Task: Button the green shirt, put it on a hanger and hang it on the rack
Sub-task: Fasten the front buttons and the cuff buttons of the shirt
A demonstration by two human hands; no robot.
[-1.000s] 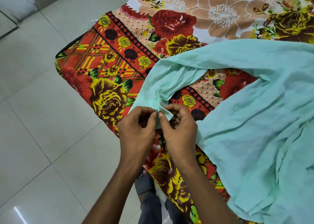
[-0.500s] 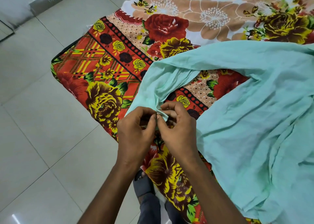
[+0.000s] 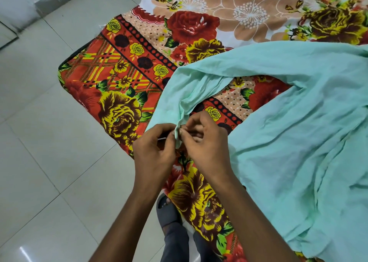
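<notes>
Shirt (image 3: 288, 134) edge stayed pinched between both hands, left hand (image 3: 154, 148) and right hand (image 3: 205, 142) barely shifting on the bed (image 3: 123, 86), buttoning unfinished.

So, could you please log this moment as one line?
stage: buttoning | left hand: pinches green shirt edge | right hand: pinches same edge | hanger: unseen

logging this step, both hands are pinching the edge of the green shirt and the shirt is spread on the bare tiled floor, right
Not quite. Both the left hand and the right hand do pinch the edge of the green shirt, but the shirt is not on the bare tiled floor. The head view shows it spread on a flowered bedsheet covering a bed.
</notes>
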